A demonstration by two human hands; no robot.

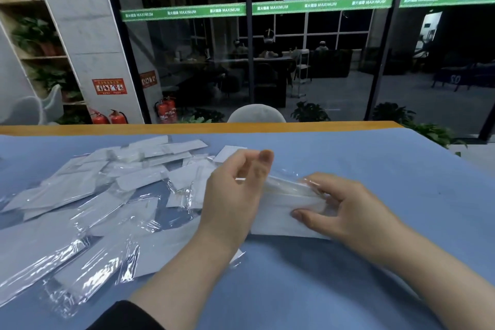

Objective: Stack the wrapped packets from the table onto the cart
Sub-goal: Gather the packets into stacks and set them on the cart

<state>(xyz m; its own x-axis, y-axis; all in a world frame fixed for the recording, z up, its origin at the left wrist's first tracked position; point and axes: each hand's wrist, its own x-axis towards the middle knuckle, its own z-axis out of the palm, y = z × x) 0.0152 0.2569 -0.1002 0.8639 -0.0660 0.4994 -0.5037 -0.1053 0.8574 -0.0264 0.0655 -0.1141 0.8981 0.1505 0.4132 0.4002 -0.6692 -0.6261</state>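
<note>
On the blue table (375, 169), right in front of the person, a small bundle (284, 211) of wrapped packets is being squared up between both hands; the cart is nowhere in view, so I can't say which way it lies. The right hand (345, 211) holds the bundle's right end, thumb curled along the near face and fingers hooked over the far edge where the clear wrap crinkles; the left hand (233, 195) stands at the left end with its fingers curled loosely, and whether it truly pinches the bundle or only steadies it I cannot tell, since its palm hides that end. The bundle rests with its lower edge on the table, leaning a little.

To the left lies the loose heap (88, 195) of packets, overlapping every which way, some near the table's near-left edge; most of the job looks to be still ahead.

To my eye the step in hand is gathering and evening a handful before carrying it off. Doing it well seems to call for tapping the lower edges on the table so they line up; the film looks slick, so a firm grip on both ends would keep the inner packets from sliding out. A modest handful is safer than a thick one; the risk I'd guess at is the middle squirting free on the lift; the left wrist also sits over a packet (187, 249) in the heap and could drag it along.
</note>
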